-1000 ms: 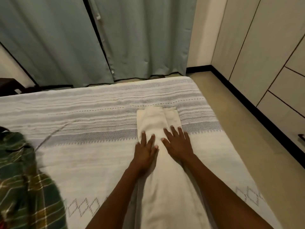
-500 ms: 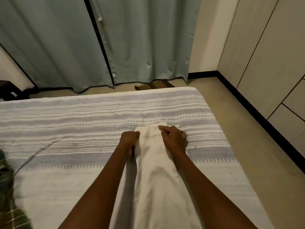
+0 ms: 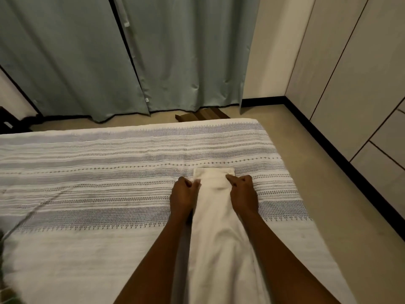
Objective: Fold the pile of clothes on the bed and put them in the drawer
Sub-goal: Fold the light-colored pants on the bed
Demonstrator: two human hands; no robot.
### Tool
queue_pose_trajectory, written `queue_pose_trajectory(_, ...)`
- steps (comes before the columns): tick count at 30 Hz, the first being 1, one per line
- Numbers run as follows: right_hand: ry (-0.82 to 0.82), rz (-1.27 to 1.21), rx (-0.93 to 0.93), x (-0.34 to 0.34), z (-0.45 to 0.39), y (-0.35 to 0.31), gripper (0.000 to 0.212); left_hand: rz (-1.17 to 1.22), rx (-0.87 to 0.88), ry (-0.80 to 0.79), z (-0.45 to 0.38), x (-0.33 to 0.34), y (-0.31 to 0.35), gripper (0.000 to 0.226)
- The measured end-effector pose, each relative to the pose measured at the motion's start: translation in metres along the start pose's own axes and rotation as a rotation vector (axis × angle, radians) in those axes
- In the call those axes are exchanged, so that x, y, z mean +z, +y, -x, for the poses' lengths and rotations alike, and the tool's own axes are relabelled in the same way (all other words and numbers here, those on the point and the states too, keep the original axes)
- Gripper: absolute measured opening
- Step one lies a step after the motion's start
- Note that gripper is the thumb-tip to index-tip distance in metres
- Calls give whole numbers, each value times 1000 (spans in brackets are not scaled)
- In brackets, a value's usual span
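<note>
A cream garment (image 3: 215, 227) lies as a long narrow strip on the bed (image 3: 87, 194), running from the bottom edge of the view up to a squared far end just beyond the hands. The left hand (image 3: 183, 195) pinches the strip's left edge with curled fingers; the right hand (image 3: 242, 191) grips the right edge the same way, and both sit close to the far end, with the cloth between them slightly dished. In all likelihood the step in hand is a lengthwise fold, the far end to be carried back toward the person. Several faults could arise here. If one hand lifts ahead of the other, the end would skew and the fold would land crooked. The strip looks layered, though the edges do not show how many plies each pinch holds; a pinch that catches only the top ply would let the lower ones stay behind and open the earlier folds. The soft, woven bedspread (image 3: 274, 207) may be caught in the same pinch and drag up with the cloth. The near part of the strip runs out of view, so whether it hangs over the bed's edge cannot be told; if it does, its weight could pull the strip off line. A wardrobe (image 3: 361, 95) with drawer fronts stands at right, well apart from the bed; a patch of green cloth (image 3: 1, 242) shows at the left margin.
</note>
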State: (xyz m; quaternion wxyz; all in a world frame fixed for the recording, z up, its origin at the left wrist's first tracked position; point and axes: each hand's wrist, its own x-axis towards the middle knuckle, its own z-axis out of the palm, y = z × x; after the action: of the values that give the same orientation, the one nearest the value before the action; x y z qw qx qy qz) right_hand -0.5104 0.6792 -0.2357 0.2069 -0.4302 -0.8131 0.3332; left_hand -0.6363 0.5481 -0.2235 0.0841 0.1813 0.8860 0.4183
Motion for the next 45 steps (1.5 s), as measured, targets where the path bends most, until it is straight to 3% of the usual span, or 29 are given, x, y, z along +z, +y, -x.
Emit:
queue_pose_trajectory(4, 15, 8, -50, -3, 22, 5, 43, 109, 22, -101, 30, -15, -7, 36)
queue_pose_trajectory(9, -83, -8, 83, -35, 72, 15, 76, 233, -46, -224, 90, -45, -23, 31)
queue_pose_trajectory(13, -189, -78, 204, -72, 148, 18, 77, 469, -88, -400, 166, -87, -40, 34)
queue_pose_trajectory(18, -195, -87, 201, -100, 248, 27, 41, 317, -85, -463, 266, -130, -64, 19)
queue_pose_trajectory(21, -183, -15, 220, -109, 307, 31, 31, 250, -62, -426, 311, -143, -74, 20)
queue_pose_trajectory(26, -159, 76, 244, -126, 389, 33, 39, 110, -65, -460, 358, -161, -96, 30)
queue_pose_trajectory(32, -274, 214, 206, -154, 463, 41, 55, -153, 17, -436, 418, -192, -113, 55)
queue_pose_trajectory(38, -259, 174, 349, -182, 506, 37, 66, -171, -6, -341, 480, -216, -139, 50)
queue_pose_trajectory(41, -361, 261, 341, -194, 527, 36, 73, -187, 23, -304, 509, -228, -138, 59)
queue_pose_trajectory(45, -482, 315, 298, -200, 563, 45, 74, -406, 9, -337, 552, -247, -142, 42)
